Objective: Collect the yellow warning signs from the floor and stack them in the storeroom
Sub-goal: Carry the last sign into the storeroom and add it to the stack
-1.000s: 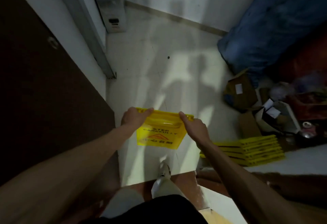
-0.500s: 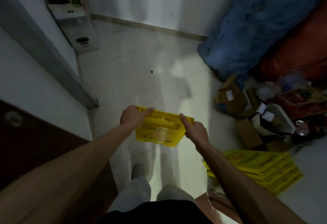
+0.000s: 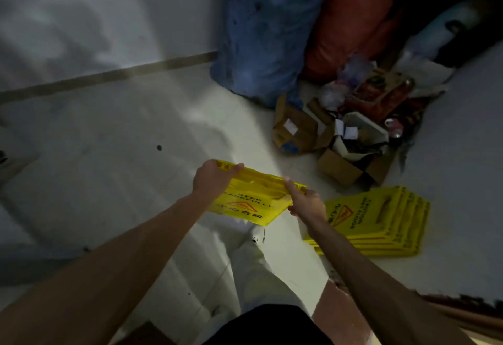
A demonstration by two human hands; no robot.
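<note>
A folded yellow warning sign (image 3: 249, 199) with red "STEP CAREFULLY" lettering hangs in front of me above the pale floor. My left hand (image 3: 212, 180) grips its top left corner. My right hand (image 3: 306, 203) grips its top right corner, fingers curled over the edge. On the floor to the lower right lies a flat stack of several yellow warning signs (image 3: 381, 222), just right of my right forearm.
A blue bundle (image 3: 261, 31) and an orange one (image 3: 351, 18) lean against the back wall. Open cardboard boxes (image 3: 340, 165) and loose rubbish lie just beyond the stack. My white trouser leg and shoe (image 3: 257, 234) stand below the held sign. The room is dim.
I have stepped into the room and turned right. The floor stack now lies closer and fuller in view. Both hands keep their grip on the sign, which has tilted clockwise.
</note>
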